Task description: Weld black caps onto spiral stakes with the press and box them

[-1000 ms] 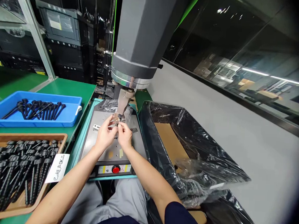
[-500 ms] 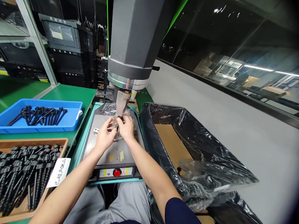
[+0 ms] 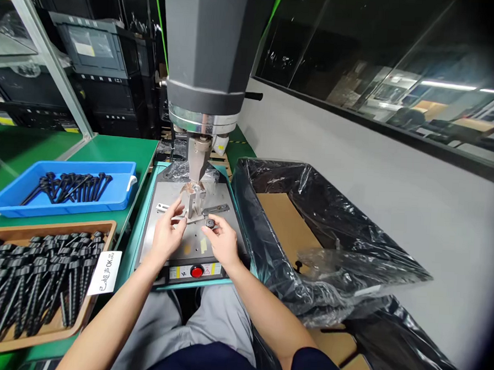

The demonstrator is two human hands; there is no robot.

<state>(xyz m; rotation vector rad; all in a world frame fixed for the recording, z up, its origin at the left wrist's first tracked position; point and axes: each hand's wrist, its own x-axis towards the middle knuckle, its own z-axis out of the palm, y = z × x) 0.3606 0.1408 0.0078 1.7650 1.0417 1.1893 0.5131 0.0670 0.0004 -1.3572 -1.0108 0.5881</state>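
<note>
My right hand (image 3: pixel 224 240) pinches a small black part (image 3: pixel 210 223) at its fingertips, just right of the metal fixture (image 3: pixel 193 201). My left hand (image 3: pixel 169 233) is on the fixture's left side with thumb and fingers apart and nothing between them. The fixture stands on the grey machine plate (image 3: pixel 167 194), below the pointed metal horn (image 3: pixel 197 160) of the large grey machine head (image 3: pixel 208 50). A red button (image 3: pixel 196 271) is on the plate's front face.
At left, a blue tray (image 3: pixel 5 208) holds black rod-like parts. Nearer me, a brown tray (image 3: pixel 111 234) holds several black ribbed parts, with a white label (image 3: pixel 105 272). At right stands a box lined with black plastic (image 3: pixel 336 228), cardboard inside.
Both hands have moved down from the fixture and apart; the right has drawn the black part out to the right. My left hand has opened. The camera view has shifted slightly.
</note>
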